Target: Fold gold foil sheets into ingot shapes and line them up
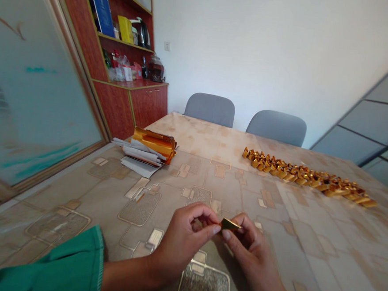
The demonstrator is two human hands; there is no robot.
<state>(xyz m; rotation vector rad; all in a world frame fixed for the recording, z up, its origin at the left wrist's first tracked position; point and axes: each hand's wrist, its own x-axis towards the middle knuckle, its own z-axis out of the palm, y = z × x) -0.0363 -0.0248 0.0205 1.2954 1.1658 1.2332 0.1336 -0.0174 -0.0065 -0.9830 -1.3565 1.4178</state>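
Note:
A small folded piece of gold foil paper (231,224) is held just above the table, between both hands. My left hand (188,233) pinches its left end with thumb and forefinger. From the other side my right hand (251,245) grips it between thumb and fingers. Further off to the right lie rows of folded gold paper pieces (298,172), packed close together. At the back left, sheets of gold foil paper (156,139), partly curled, rest with a stack of grey-white sheets (142,155).
A patterned cloth covers the table (177,193). Two grey chairs (210,107) stand at its far side, by a white wall. On the left are a red-brown cabinet (147,102) with a kettle (142,32) and jars, and a frosted glass door (38,90).

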